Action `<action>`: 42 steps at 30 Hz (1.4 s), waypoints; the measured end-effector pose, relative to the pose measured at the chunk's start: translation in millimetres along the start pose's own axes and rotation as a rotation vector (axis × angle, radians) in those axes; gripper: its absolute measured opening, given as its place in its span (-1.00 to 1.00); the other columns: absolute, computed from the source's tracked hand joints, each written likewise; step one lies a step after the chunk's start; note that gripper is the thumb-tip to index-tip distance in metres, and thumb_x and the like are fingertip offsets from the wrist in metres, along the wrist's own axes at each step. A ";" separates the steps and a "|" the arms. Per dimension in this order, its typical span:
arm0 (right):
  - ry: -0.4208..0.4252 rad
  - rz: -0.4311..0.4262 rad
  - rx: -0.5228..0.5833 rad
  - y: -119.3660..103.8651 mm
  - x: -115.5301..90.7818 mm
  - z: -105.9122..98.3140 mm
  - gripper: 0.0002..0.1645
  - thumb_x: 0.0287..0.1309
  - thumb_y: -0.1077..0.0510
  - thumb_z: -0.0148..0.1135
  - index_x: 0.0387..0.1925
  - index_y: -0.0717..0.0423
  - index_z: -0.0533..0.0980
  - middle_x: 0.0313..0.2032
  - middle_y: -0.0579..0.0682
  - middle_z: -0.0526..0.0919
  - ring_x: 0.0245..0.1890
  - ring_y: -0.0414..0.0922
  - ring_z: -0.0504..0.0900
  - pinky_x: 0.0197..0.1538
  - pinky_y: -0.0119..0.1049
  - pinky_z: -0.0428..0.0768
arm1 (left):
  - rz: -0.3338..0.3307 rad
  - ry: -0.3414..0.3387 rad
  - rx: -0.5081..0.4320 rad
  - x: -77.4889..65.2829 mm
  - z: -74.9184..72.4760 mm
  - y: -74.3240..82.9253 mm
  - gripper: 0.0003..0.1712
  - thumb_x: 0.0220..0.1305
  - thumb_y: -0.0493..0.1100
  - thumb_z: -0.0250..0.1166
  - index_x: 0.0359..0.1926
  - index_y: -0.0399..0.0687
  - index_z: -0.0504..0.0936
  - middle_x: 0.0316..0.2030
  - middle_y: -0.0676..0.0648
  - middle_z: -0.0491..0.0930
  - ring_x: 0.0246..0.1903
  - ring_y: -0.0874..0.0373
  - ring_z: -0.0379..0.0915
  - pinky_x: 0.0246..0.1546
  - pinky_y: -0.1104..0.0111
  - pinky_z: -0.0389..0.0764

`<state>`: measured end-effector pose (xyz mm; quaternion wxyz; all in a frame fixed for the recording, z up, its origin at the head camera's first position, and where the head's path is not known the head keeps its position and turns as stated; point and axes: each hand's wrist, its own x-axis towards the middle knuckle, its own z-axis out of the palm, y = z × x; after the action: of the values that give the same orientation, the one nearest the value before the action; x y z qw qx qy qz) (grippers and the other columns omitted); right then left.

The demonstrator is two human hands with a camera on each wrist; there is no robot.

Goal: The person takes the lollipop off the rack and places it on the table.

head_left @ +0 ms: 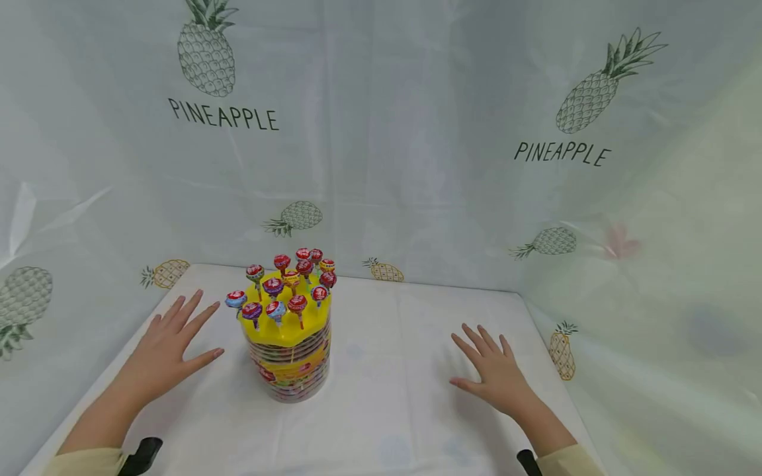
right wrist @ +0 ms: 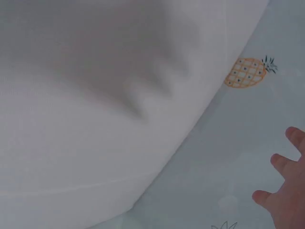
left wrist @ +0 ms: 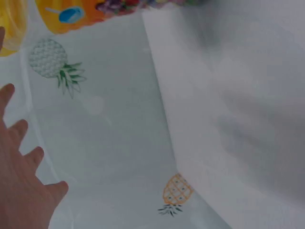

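Observation:
A round tub (head_left: 292,363) with a yellow top stands upright on the table, left of centre in the head view. Several wrapped lollipops (head_left: 297,304) stick up from its yellow top. To the left of the tub my left hand (head_left: 163,357) hovers with fingers spread, apart from it and holding nothing. My right hand (head_left: 494,373) is well to the right of the tub, its fingers also spread and nothing in its grasp. The left wrist view shows part of the tub (left wrist: 76,14) along the top and the left hand's fingers at the left edge.
The table (head_left: 369,423) has a white cover. A pale curtain (head_left: 387,132) with printed pineapples hangs behind and along both sides. In the right wrist view, the right hand's shadow falls on the table (right wrist: 95,152).

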<state>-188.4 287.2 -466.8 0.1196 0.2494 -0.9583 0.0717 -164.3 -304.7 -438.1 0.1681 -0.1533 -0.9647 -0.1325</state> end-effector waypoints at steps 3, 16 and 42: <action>0.026 -0.024 0.015 -5.2 1.4 -1.8 -0.01 0.01 -0.30 0.38 0.42 -0.08 0.27 0.43 0.07 0.18 0.41 0.21 0.08 0.30 0.39 -0.08 | 0.010 0.030 -0.117 1.5 -3.8 8.9 -0.05 0.17 0.07 0.40 0.50 0.15 0.13 0.53 -0.09 -0.17 0.47 -0.20 -0.34 0.33 -0.27 -0.28; 0.161 -0.108 0.147 -36.4 25.6 -3.6 -0.09 0.04 -0.18 0.40 0.37 0.02 0.32 0.35 0.06 0.34 0.34 0.11 0.24 0.27 0.34 0.10 | -0.046 0.142 -0.417 4.9 -10.1 51.6 -0.28 0.26 -0.15 0.34 0.41 -0.04 0.30 0.41 -0.20 0.18 0.33 -0.30 0.05 0.13 -0.41 0.13; 0.255 -0.238 0.765 -110.6 73.3 -7.1 -0.40 0.20 0.14 0.27 0.29 0.07 0.41 0.23 -0.04 0.47 0.23 -0.02 0.37 0.17 0.17 0.37 | -0.270 0.507 -0.771 11.3 30.9 118.4 -0.63 0.16 -0.46 0.31 0.00 -0.30 0.49 0.31 0.01 0.22 0.36 0.25 0.01 0.30 0.55 0.13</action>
<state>-194.4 159.1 -432.0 0.1435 0.3740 -0.8046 0.4383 -142.9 -183.6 -437.9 0.3104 -0.0405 -0.7851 -0.5344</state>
